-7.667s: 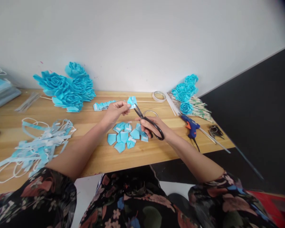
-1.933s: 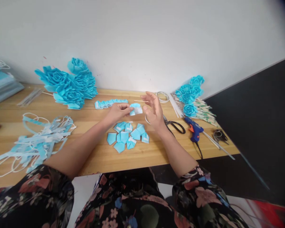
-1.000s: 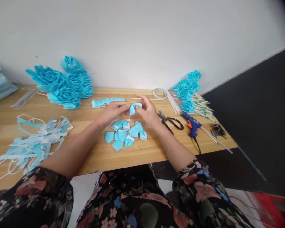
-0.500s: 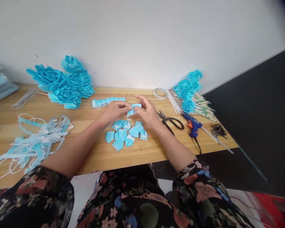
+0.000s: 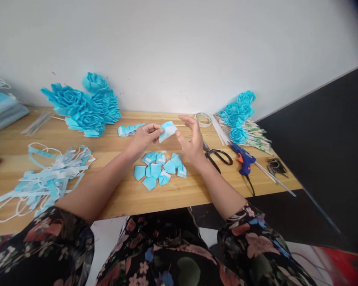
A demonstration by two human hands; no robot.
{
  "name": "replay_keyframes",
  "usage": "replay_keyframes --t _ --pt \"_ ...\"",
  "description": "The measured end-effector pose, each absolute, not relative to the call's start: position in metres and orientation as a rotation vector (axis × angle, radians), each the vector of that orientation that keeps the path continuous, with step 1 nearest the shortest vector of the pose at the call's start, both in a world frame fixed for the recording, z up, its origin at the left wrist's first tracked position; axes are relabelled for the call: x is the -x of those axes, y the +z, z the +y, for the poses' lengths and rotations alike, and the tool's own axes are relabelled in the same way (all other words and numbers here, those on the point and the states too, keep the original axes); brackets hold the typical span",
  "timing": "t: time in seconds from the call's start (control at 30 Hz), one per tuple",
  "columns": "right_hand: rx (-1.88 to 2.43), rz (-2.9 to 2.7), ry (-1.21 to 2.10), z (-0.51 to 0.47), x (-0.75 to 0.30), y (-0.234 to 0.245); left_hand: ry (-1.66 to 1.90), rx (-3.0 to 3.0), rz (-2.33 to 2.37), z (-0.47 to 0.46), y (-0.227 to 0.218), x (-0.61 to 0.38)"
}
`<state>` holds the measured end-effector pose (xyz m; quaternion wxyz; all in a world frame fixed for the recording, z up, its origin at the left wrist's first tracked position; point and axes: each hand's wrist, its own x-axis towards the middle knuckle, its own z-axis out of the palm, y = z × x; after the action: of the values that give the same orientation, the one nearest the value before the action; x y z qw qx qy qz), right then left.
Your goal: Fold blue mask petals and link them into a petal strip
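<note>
Between finger and thumb, my left hand (image 5: 147, 136) pinches a small blue-and-white piece of fabric (image 5: 167, 131) by its left edge, above the table. My right hand (image 5: 192, 137) is open at the piece's right edge, fingers raised and apart, thumb close to its corner; whether the thumb touches cannot be made out. Below both hands, several folded blue petals (image 5: 155, 170) lie in a loose cluster, some with white strips showing. Behind my left hand is a row of folded blue pieces (image 5: 128, 130), partly hidden by the hand.
Black-handled scissors (image 5: 217, 155) and a blue glue gun (image 5: 244, 159) lie to the right. Blue fabric flowers stand at the back left (image 5: 86, 105) and back right (image 5: 237, 113). A tape roll (image 5: 203, 119) rests near the wall. Cut strips and ear loops (image 5: 52, 174) cover the left.
My right hand has let go of the fabric piece and opened, moving slightly right. The piece now shows more of its white side, held in my left hand.
</note>
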<state>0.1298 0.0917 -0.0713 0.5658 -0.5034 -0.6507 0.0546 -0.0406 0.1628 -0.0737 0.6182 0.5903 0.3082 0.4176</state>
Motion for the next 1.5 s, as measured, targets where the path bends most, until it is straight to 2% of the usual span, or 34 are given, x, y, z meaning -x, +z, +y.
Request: replay_keyframes --t 0.13,0.53,0.93,1.2,1.5 --pt "1.258 -1.553 -0.099 0.088 -0.122 -0.069 1.048 -1.250 0.682 0.166 -0.079 0.039" --pt "1.327 -1.465 0.270 0.093 -0.110 -0.078 1.008 -1.185 0.613 0.156 -0.080 0.033" --pt "1.312 -1.616 0.021 0.093 -0.116 -0.078 1.009 -1.281 0.758 0.160 -0.078 0.038" --pt "1.299 -1.491 0.214 0.088 -0.116 -0.072 0.992 -1.091 0.739 0.162 -0.079 0.038" --pt "1.352 -1.540 0.246 0.092 -0.115 -0.077 0.978 -1.162 0.708 0.160 -0.082 0.037"
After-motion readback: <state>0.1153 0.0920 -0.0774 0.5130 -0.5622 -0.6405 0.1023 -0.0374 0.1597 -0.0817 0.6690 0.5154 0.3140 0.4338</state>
